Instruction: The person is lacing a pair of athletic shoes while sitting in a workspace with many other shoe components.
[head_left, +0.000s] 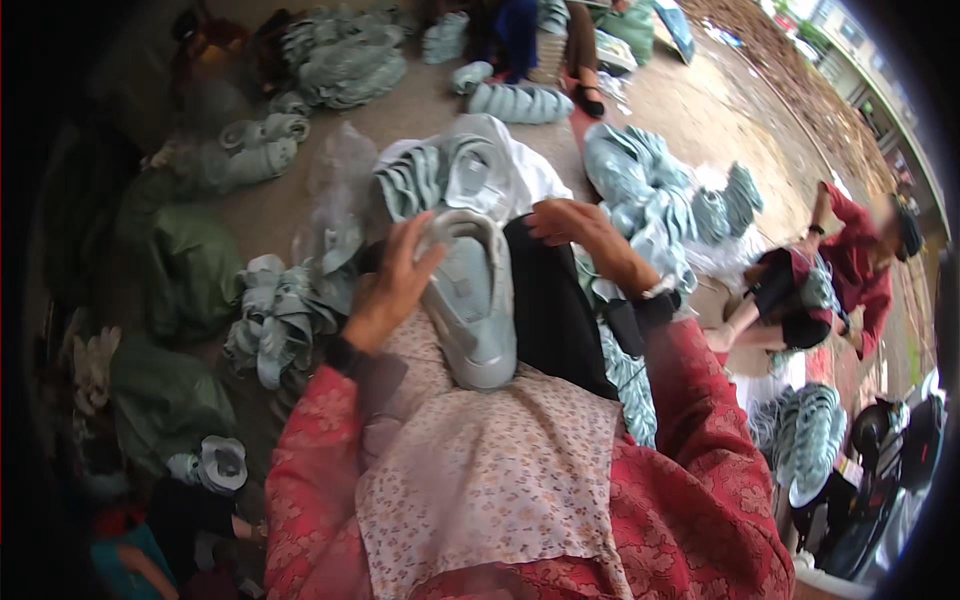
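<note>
A pale grey-blue shoe upper (478, 335) lies on my lap, its opening facing up and its rounded toe pointing toward me. Along its left edge is my left hand (393, 283), fingers stretched and apart, with the thumb at the collar. My right hand (578, 228) is raised over the black cloth on my right knee (545, 290), off the shoe upper's right side. Its fingers are bent together, and whatever may be between them is too small to make out. A flower-patterned apron (490, 470) covers my lap.
Just beyond my knees, stacked shoe uppers (410, 182) rest on white plastic. More piles lie to the right (640, 180) and left (275, 315). Green sacks (190, 260) stand at the left. A person in red (865, 270) sits at the right, holding a shoe upper.
</note>
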